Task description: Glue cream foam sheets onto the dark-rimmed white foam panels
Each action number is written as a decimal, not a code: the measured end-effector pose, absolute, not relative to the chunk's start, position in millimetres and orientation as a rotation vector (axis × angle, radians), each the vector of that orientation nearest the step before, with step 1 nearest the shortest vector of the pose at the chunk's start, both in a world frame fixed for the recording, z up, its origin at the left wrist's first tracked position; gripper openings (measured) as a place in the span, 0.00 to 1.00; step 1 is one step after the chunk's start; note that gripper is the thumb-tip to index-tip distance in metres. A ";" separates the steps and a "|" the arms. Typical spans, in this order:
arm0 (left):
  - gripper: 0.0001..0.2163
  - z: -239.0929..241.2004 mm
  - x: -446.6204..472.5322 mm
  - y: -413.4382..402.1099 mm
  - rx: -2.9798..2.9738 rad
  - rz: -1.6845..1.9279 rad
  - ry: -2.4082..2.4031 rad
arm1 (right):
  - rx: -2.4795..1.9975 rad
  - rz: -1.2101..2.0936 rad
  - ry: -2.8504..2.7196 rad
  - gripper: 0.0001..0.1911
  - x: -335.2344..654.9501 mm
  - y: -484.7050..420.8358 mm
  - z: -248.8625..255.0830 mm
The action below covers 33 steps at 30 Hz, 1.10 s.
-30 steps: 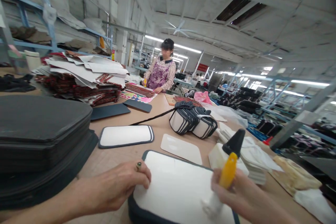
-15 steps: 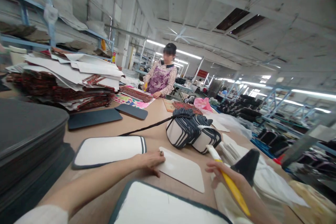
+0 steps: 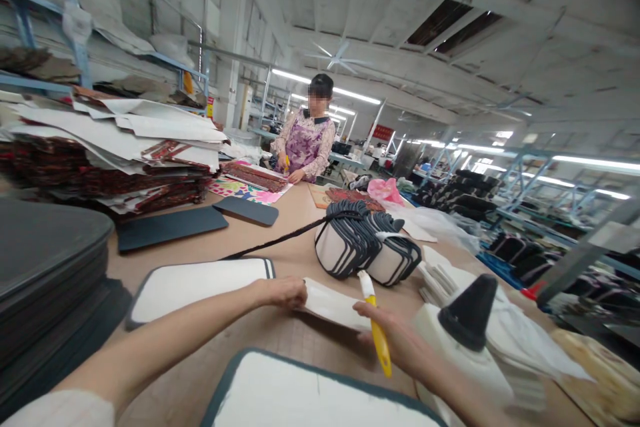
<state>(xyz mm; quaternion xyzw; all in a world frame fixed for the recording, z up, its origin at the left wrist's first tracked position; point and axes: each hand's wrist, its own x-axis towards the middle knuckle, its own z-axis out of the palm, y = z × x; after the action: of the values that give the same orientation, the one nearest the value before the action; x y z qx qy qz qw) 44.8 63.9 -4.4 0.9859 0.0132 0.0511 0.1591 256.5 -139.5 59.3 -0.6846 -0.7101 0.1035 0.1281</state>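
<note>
Left hand: the left hand (image 3: pixel 283 293) reaches across the table (image 3: pixel 260 223) and pinches the left edge of a thin white insert sheet (image 3: pixel 334 307) between fingers and thumb, lifting that edge clear of the tabletop.
Right hand: the right hand (image 3: pixel 395 343) is closed around the yellow handle of a glue brush (image 3: pixel 374 323); the brush's white tip points up and away, just over the right part of the sheet.
Insert sheet: at the table's centre, between the two hands, near side of a bundle of bound panels (image 3: pixel 367 247).
Near panel: a white panel with dark edging (image 3: pixel 300 397) lies at the near edge, below both forearms.
Left panel: a second white panel with dark edging (image 3: pixel 200 287) lies flat just left of the left hand.
Glue bottle: a white bottle with a black conical cap (image 3: pixel 465 327) stands just right of the right hand.
Dark stack: a pile of dark pads (image 3: pixel 50 280) occupies the near left.
Far end: a person in a purple patterned top (image 3: pixel 306 143) stands at the far end of the table, hands on printed material.
</note>
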 end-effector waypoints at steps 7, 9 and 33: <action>0.08 40.7 40.4 53.0 2.754 0.481 0.331 | -2.076 -0.002 -2.131 0.25 250.8 -129.5 66.7; 0.07 75.5 31.8 50.4 2.714 0.677 0.433 | -2.075 -0.127 -2.067 0.21 253.9 -130.6 79.7; 0.26 146.1 -112.3 -144.3 1.821 0.619 0.505 | -1.845 0.333 -1.011 0.38 187.3 -320.7 131.4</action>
<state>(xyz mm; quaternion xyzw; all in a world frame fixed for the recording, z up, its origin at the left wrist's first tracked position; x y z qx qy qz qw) -112.3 -144.3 146.1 0.7678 0.2130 0.2608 0.5451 187.3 -320.7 131.4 -0.7579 -0.4150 0.1368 0.4845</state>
